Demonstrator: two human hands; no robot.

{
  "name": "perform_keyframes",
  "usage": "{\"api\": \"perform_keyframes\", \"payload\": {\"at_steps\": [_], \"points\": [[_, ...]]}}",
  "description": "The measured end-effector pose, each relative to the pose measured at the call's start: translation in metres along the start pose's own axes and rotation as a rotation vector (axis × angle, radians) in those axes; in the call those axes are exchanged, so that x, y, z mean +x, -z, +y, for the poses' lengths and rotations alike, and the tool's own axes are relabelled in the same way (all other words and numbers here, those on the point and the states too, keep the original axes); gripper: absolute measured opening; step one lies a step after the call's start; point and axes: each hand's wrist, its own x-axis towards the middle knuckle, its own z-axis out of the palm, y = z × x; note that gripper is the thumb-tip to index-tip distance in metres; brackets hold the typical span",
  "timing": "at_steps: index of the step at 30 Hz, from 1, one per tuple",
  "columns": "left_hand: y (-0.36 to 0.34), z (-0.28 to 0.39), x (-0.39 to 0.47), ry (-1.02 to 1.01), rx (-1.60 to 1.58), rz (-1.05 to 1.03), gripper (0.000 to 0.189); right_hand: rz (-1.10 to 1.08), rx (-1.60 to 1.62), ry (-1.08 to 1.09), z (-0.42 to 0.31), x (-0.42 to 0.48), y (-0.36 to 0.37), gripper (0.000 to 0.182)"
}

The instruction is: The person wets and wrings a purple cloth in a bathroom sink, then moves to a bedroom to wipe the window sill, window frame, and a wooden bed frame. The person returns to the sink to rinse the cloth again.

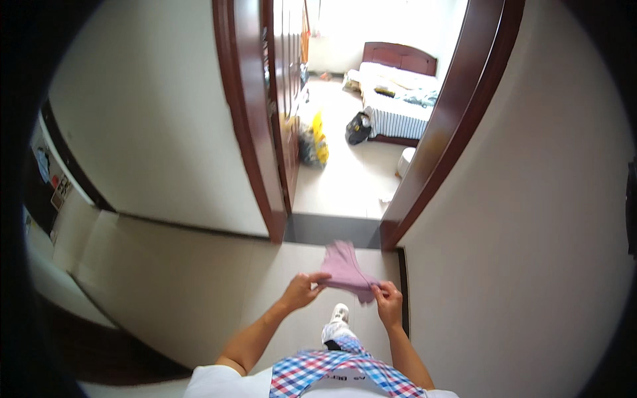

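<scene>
Both my hands hold a pinkish-purple cloth [345,268] stretched between them, above the tiled floor near a doorway. My left hand [304,290] pinches its left end between thumb and fingers. The right end is gripped by my right hand [388,298]. One part of the cloth sticks out away from me, and a smaller part hangs below the stretched edge. The cloth's edges are a little blurred. Beneath it, a white shoe [340,312] shows on the floor.
Ahead is a doorway with a dark red wooden frame [453,129], a grey threshold [333,230] and an open door [286,99]. Beyond stand a bed [398,122], a black bag [357,129], yellow and dark plastic bags [313,144] and a white bin or stool [406,160]. Walls flank both sides.
</scene>
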Motion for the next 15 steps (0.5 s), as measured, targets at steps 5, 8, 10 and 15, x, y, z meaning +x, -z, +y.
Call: {"api": "perform_keyframes", "payload": {"at_steps": [5,8,10,15], "points": [[-0.009,-0.076,0.164,0.104,0.016,-0.012,0.022,0.04,-0.077,-0.029,0.059,0.159,-0.026,0.02],[0.012,-0.109,0.251,0.142,0.042,0.09,0.019,-0.048,-0.051,-0.042,0.064,0.277,-0.049,0.019],[0.036,-0.11,0.306,0.122,0.057,0.166,0.017,-0.158,-0.018,-0.097,0.072,0.351,-0.072,0.02],[0.089,-0.157,0.447,0.236,-0.232,0.198,0.018,-0.328,-0.08,0.041,0.076,0.555,-0.141,0.025]]}}
